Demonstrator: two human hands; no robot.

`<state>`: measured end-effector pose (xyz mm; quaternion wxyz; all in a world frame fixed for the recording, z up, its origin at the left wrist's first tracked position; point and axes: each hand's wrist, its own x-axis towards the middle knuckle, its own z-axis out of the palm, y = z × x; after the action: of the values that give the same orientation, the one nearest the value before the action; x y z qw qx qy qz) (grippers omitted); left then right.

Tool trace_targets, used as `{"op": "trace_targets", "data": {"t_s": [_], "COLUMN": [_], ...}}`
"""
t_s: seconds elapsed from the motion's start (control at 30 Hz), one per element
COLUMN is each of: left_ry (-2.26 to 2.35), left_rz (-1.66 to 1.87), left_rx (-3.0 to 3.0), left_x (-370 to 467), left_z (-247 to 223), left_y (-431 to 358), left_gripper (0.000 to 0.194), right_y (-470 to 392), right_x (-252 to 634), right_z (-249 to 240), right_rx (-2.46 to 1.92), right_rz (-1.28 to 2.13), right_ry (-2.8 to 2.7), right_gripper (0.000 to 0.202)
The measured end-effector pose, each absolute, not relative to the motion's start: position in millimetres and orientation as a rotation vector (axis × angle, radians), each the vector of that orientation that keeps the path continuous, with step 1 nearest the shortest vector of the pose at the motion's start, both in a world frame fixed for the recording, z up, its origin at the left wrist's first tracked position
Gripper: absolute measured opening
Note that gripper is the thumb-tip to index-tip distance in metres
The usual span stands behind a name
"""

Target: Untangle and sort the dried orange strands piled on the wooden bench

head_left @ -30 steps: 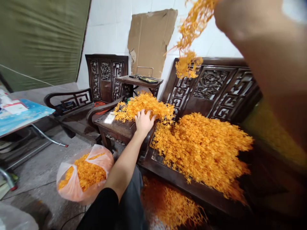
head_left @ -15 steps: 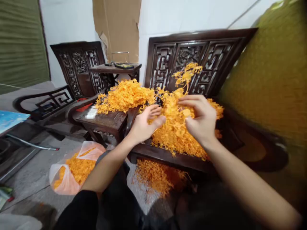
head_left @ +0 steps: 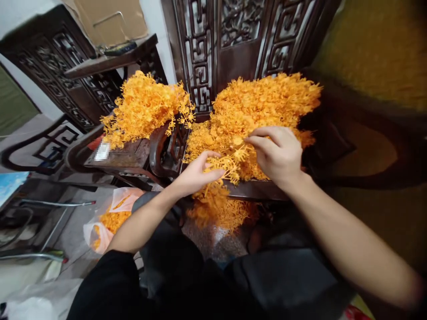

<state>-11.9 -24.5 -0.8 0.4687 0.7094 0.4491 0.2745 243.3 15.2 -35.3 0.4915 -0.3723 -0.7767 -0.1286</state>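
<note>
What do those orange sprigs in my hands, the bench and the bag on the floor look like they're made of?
Orange sprigs: likely moulded plastic, going by the uniform colour and stiff, repeated branching.
Bench: dark carved wood with a glossy finish, shown by the fretwork panels and sheen.
Bag: thin translucent plastic film, since the orange pieces show through it.

No readable text, label, brand or number on anything in view

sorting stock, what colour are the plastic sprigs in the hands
Bright orange sprigs, clearest in the head view.
</note>
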Motion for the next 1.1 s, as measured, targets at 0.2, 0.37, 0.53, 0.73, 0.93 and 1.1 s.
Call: {"op": "trace_targets", "data": {"t_s": [0.2, 0.37, 0.53, 0.73, 0.93, 1.1], "left_ry": [0.991, 0.791, 0.775, 0.980, 1.379, 1.324], "left_rz": [0.632, 0.617, 0.851, 0.828, 0.651, 0.371], "left_rx": [1.700, 1.263, 1.075, 1.640, 2.238, 2.509], "left_x": [-12, -3, 12, 9, 11, 19], "left_z": [6, -9, -32, -39, -46, -53], "left_y": [-25, -28, -23, -18, -27, -39], "left_gripper": [0.029, 0.036, 0.044, 0.040, 0.024, 0.027], "right_y": [10, -8, -22, -25, -5, -3], "right_x": [245, 220, 198, 207, 206, 196], "right_z": [-38, -44, -47, -46, -64, -56], "right_rx": [-0.825, -0.737, -0.659, -0.774, -1.052, -1.034], "right_rz": [-0.359, -0.069, 0.299, 0.574, 1.104, 1.585], "right_ry": [-1.811, -1.902, -2.078, -1.896, -1.424, -1.028], "right_gripper": [0.028, 0.053, 0.079, 0.072, 0.069, 0.059]}}
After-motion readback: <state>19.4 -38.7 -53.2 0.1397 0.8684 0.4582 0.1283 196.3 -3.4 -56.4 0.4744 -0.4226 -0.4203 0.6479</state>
